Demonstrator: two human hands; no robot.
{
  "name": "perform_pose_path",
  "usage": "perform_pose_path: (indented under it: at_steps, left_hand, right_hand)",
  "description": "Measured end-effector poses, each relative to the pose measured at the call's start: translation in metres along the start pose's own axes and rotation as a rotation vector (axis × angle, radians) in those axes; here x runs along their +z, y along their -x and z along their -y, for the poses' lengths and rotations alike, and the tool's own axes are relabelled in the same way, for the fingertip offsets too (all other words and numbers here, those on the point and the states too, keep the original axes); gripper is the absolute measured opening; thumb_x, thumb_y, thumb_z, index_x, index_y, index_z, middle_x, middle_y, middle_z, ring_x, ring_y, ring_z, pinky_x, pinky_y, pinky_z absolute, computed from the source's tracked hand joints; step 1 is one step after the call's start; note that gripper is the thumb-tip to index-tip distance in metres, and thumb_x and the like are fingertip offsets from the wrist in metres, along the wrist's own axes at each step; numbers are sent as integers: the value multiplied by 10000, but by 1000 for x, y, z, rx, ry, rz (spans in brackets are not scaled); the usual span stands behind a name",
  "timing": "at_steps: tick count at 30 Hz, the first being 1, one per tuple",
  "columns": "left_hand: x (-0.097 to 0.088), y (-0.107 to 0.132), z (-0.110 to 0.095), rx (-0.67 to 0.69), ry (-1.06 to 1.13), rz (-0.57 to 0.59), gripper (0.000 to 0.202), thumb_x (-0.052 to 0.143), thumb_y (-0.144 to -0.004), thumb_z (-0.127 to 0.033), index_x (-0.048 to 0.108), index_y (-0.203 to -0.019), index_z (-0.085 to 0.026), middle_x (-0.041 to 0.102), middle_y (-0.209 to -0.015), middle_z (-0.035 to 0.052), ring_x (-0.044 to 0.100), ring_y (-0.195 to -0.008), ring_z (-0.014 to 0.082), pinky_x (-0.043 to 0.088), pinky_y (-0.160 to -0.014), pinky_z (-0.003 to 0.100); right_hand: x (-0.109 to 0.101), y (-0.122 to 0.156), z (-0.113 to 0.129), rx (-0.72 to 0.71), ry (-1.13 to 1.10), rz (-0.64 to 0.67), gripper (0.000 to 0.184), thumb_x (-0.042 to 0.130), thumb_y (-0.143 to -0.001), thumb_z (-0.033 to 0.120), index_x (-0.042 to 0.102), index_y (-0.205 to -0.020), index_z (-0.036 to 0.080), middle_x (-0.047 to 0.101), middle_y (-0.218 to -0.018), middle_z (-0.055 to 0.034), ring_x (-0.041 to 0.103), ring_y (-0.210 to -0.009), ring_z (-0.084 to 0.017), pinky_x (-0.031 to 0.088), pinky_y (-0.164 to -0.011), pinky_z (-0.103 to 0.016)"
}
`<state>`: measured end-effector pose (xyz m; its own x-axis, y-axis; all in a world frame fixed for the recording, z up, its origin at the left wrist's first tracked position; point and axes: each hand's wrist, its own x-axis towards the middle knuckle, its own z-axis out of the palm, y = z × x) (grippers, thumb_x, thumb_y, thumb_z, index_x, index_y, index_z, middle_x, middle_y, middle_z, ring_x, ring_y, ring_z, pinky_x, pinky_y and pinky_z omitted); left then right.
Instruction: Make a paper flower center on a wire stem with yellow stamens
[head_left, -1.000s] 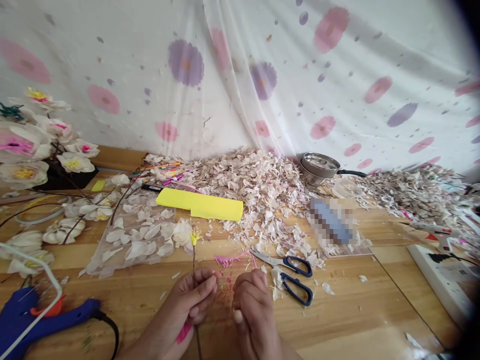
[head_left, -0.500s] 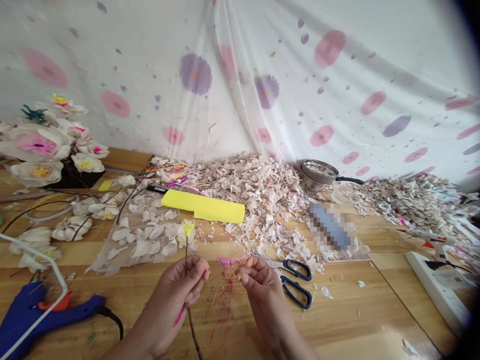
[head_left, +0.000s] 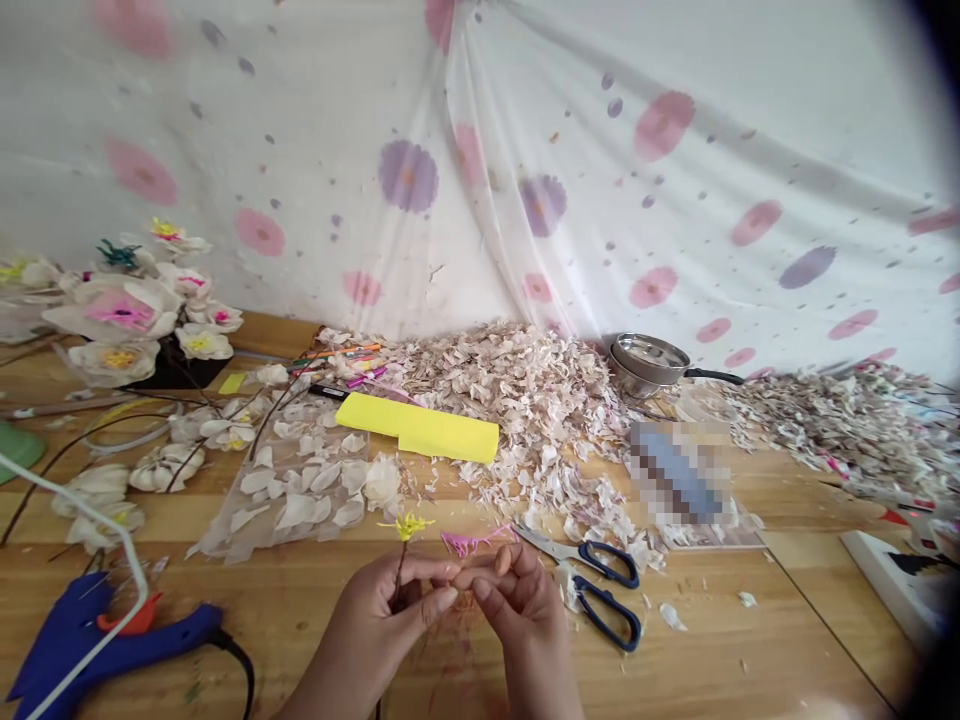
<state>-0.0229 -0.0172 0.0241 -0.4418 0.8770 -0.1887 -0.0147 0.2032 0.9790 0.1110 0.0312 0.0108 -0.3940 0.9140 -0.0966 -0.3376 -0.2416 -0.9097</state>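
Observation:
My left hand (head_left: 394,600) is closed around a thin brown twig (head_left: 400,572), which stands upright with a fringed yellow paper flower centre (head_left: 407,526) at its tip. My right hand (head_left: 519,600) is pinched, its fingertips meeting those of my left hand; whatever lies between them is too small to make out. Just beyond the fingers a fringed pink paper strip (head_left: 472,541) rests on the wood. Scissors (head_left: 600,580) with dark blue handles lie beside my right hand, blades partly spread. White petals (head_left: 304,500) are spread on a clear sheet beyond my left hand.
A blue glue gun (head_left: 112,640) lies at left, with white flowers (head_left: 124,310) behind it. Yellow paper (head_left: 420,425) sits before a heap of petals (head_left: 510,390). A metal pan (head_left: 649,362), a blurred object (head_left: 675,475) and a white power strip (head_left: 892,580) are at right.
My hands have come together, fingertips now touching. The yellow centre on its twig sits lower and further right, its fringe spread wider. The whole view has shifted slightly.

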Motion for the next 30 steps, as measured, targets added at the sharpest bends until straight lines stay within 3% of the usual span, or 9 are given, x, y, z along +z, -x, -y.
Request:
perform_pose_path:
  at_steps: [5,9,12,16,19,23,30]
  left_hand:
    - [0,-2,-5,70,95,-29,200,821,-543,-418,733,-569,-240,698,-683,90,627,-693,255,474,-657,310]
    - [0,-1,1,40,159,5,269,809,-572,-479,720,-585,-226,669,-681,68,602,-689,226,462,-662,290]
    - [2,1,4,-38,238,27,354,795,-570,-541,702,-607,-201,646,-668,51,562,-670,192,435,-642,259]
    - [5,2,3,-210,322,-12,486,801,-517,-595,675,-680,-155,541,-589,-1,375,-502,90,288,-467,199]
    - [4,0,0,-295,394,-38,526,805,-513,-592,636,-723,-139,414,-526,-58,230,-442,50,173,-411,187]
    - [3,-2,0,-395,506,16,497,840,-507,-526,596,-712,-144,316,-494,-95,153,-430,35,95,-395,178]
    - [7,4,-2,-525,568,150,500,838,-506,-540,637,-685,-118,415,-537,-57,144,-432,9,80,-398,161]
  right_hand:
    - [-1,4,-6,-29,-6,7,319,741,-733,372,453,-752,237,711,-754,-21,707,-752,-217,516,-730,-323]
    - [-5,6,-10,-79,22,-11,283,747,-737,356,494,-737,229,710,-791,-28,710,-746,-199,522,-748,-310]
    - [-7,10,-14,-147,103,-21,250,725,-762,385,537,-734,222,705,-825,-37,711,-727,-191,536,-731,-300]
    - [-9,15,-20,-331,281,-18,214,647,-837,365,576,-696,220,695,-849,-51,705,-783,-199,545,-722,-294]
    - [-10,16,-19,-454,377,-23,179,609,-867,322,587,-711,236,697,-853,-39,686,-791,-188,538,-709,-283]
    - [-15,10,-6,-558,493,18,83,677,-808,292,606,-808,249,666,-752,-16,619,-811,-188,493,-752,-275]
    - [-21,8,0,-471,521,60,62,634,-816,222,572,-816,231,573,-755,4,558,-751,-158,459,-699,-242]
